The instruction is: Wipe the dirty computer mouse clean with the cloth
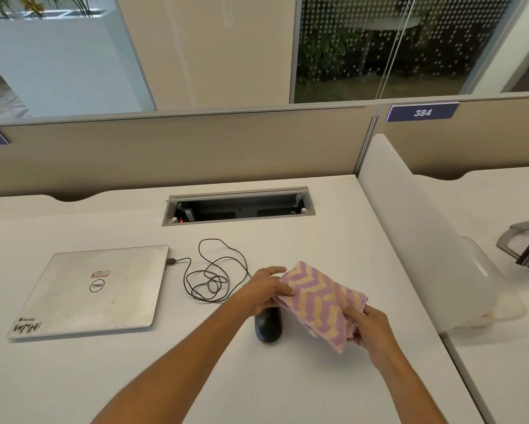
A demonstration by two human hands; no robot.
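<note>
A black wired computer mouse point(268, 327) lies on the white desk point(195, 377), partly hidden under my left hand and the cloth. Both hands hold a pink, purple and yellow zigzag cloth point(319, 304) in the air just above and right of the mouse. My left hand point(264, 287) pinches the cloth's upper left edge. Its lower right end is gripped by my right hand point(368, 330). The cloth does not touch the mouse. A coiled black cable point(214, 275) runs from the mouse toward the laptop.
A closed silver laptop point(94, 292) lies at the left with the cable plugged into its side. An open cable tray point(238, 208) sits in the desk behind. A white frosted divider point(425, 237) bounds the desk on the right; beige partitions stand at the back.
</note>
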